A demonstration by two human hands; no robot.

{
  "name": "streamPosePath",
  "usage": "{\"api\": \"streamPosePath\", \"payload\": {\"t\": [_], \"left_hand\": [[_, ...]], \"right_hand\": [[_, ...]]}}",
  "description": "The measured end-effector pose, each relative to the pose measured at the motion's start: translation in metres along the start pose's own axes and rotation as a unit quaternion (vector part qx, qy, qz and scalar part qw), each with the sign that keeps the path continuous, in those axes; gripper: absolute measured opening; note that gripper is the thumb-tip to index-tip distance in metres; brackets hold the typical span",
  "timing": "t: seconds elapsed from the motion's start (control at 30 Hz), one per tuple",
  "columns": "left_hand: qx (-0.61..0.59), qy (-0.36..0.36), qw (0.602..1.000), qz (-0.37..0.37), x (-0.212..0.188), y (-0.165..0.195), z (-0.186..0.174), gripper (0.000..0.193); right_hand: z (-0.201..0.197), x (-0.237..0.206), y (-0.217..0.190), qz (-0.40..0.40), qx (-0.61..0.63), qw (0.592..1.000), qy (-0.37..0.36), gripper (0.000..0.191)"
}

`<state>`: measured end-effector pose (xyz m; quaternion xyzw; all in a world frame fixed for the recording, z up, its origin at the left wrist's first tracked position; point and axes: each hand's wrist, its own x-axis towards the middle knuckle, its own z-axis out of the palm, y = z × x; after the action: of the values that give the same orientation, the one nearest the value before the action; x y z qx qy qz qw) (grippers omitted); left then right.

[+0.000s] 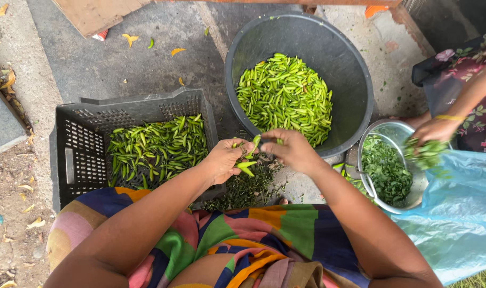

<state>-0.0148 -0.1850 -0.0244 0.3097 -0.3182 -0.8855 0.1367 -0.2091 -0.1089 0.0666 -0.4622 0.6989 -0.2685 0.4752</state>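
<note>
Head view: a seated person looks down over a lap wrapped in bright patterned cloth, both hands meeting in front of the knees.
Left hand (224, 160): fingers curled round a small bunch of green chillies (246, 164), a clenched grip that keeps several ready at once, tips poking out toward the other hand.
Right hand (292, 151): fingertips pinched at the top of one chilli in that bunch, at the stem end as far as can be told.
Black crate (72, 160): slotted plastic, on the ground at the left, close to the left hand; it holds darker green chillies.
Round black tub (355, 90): just beyond the hands, within short reach of the right one; a heap of lighter green chillies (285, 96) lies inside.
Stem litter (245, 189): dark green scraps piled on the ground directly under the hands.
Metal bowl (397, 128): at the right, holding green trimmings; another person's hand (435, 130) holds a bunch over it.
Blue plastic sheet (456, 213): spread at the right, beside the bowl.
Packages and labels: a small red-and-white scrap (100, 36) lies at the top left beside a board; its print is too small to read.
</note>
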Motion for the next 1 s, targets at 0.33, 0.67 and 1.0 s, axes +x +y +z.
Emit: {"api": "streamPosePath", "payload": {"t": [0.33,0.67,1.0], "left_hand": [[-0.050,0.007,0.999,0.014,0.006,-0.004,-0.004,0.027],[-0.197,-0.006,0.976,0.096,0.011,-0.014,-0.014,0.027],[-0.151,0.053,0.986,0.042,-0.001,-0.017,-0.006,0.021]], "right_hand": [[0.003,0.006,0.003,-0.009,0.354,0.933,-0.064,0.015],[0.059,-0.014,0.012,-0.143,0.250,0.955,-0.062,0.045],[0.079,-0.026,0.017,-0.277,0.225,0.934,0.006,0.016]]}}
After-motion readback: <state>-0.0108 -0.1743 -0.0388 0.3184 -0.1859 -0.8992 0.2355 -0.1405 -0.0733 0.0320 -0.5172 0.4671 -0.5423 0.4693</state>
